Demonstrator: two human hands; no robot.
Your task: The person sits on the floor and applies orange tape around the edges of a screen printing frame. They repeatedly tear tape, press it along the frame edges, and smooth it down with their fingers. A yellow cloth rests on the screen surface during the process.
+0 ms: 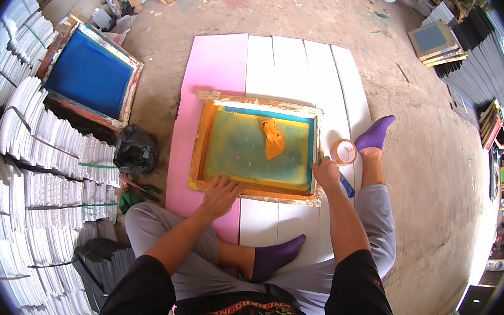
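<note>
A screen printing frame [263, 103] with paint-stained wooden rails lies before me, its greenish mesh edged in yellow and blue. On the mesh rests a crumpled orange cloth [272, 139]. My left hand [221, 195] has its fingers bent over the near rail, left of the middle. At the right rail, close to the near corner, my right hand [326, 173] is closed against the wood; its fingertips are partly hidden. Just beyond that hand is a roll of tape [343, 152], and a blue cutter knife [346, 186] lies beside it.
Under the frame are white and pink boards [215, 64] on a concrete floor. Strapped stacks of white sheets [54, 158] rise at the left, near a blue-meshed screen [91, 71] and a black plastic bag [136, 149]. More screens [436, 41] lean far right. My legs flank the boards.
</note>
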